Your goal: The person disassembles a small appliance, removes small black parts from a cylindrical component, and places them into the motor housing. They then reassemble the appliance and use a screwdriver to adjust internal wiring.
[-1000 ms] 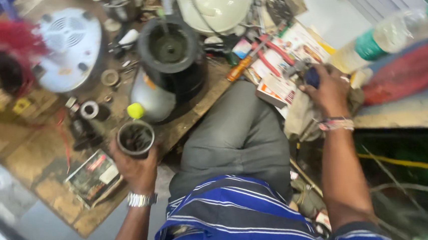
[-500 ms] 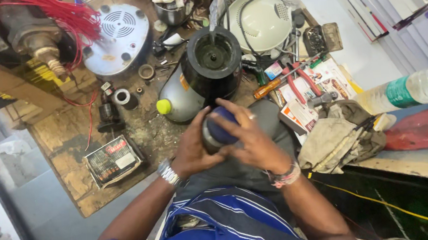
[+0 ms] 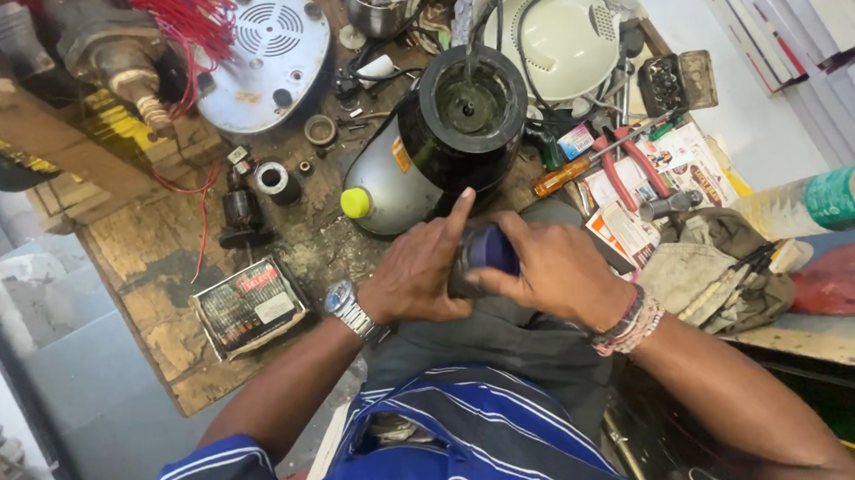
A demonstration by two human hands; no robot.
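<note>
Here, both hands, left hand (image 3: 418,276) and right hand (image 3: 550,273), clasp a small dark cylindrical part (image 3: 484,256) above the lap, at six o'clock from the black mixer base (image 3: 441,144); it seems rigid, light, best gripped round its sides.

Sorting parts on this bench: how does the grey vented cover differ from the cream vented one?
The grey vented cover lies at the bench's far left by red wires; the cream vented cover sits further right, behind the black mixer base. The grey has a central ring of slots; the cream's slots sit near one edge. Both are round and domed.
</note>
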